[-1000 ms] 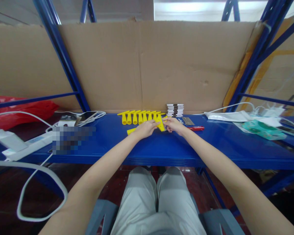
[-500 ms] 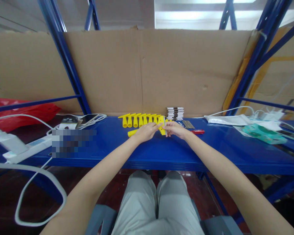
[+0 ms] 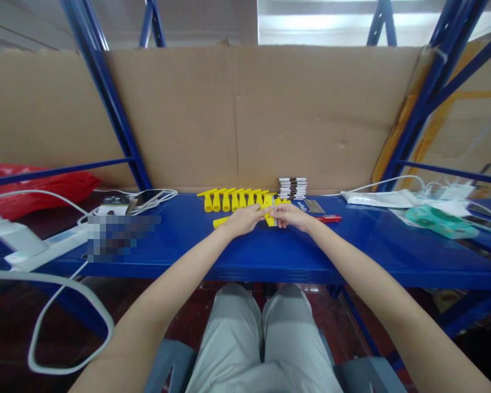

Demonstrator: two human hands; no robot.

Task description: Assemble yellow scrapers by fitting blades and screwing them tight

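Observation:
A yellow plastic scraper (image 3: 269, 217) lies sideways between my hands, low over the blue shelf. My left hand (image 3: 244, 220) is closed around its handle, whose end sticks out to the left. My right hand (image 3: 289, 214) pinches the thin pale strip along the scraper head's right edge; the fingertips partly cover it. Just behind my hands stands a row of several similar yellow scrapers (image 3: 226, 203), the right ones partly hidden. A red tool (image 3: 330, 219), its exact kind unclear, rests by my right wrist, with flat grey metal strips (image 3: 314, 206) behind it.
A stack of white and brown packets (image 3: 293, 188) stands against the cardboard wall (image 3: 180, 120). On the left are a white power strip (image 3: 45, 254), cables and a red bag (image 3: 33, 188). A white pouch (image 3: 378, 199) and a green packet (image 3: 439, 222) lie at right.
My hands keep their places on the scraper. Its head and pale strip look tilted a little differently between my fingers, and the view has shifted slightly.

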